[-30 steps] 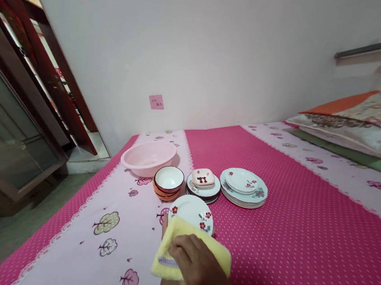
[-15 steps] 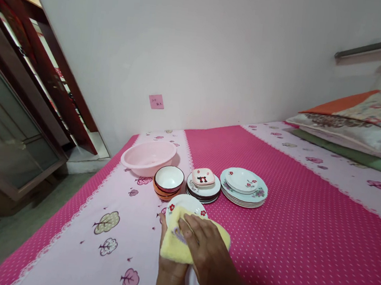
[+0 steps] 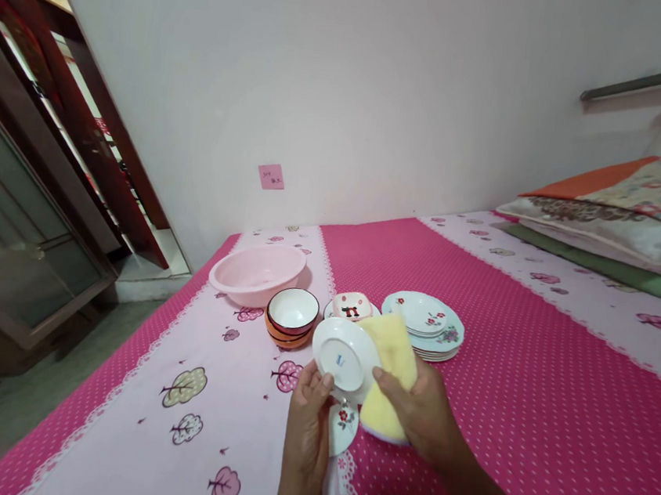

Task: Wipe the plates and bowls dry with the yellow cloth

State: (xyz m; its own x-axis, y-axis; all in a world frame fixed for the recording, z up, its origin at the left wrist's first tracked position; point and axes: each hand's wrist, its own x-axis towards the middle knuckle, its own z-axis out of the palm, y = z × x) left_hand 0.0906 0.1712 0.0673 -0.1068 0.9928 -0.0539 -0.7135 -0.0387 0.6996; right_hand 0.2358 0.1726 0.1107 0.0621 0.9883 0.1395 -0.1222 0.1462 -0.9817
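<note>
White plate (image 3: 334, 358), now flipped, its base exposed to the yellow cloth (image 3: 396, 345). Left hand (image 3: 310, 407) grip clamps its rim; right hand (image 3: 423, 407) grip pinches cloth and rim, nearer and right of the stacked bowls (image 3: 293, 314).

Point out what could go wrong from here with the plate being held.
The left hand pinches the tilted plate near its lower edge, so it might slip.
If dropped, it could chip against the flowered plate below.
The yellow cloth in the right hand lies between palm and plate, which may loosen that grip.
</note>
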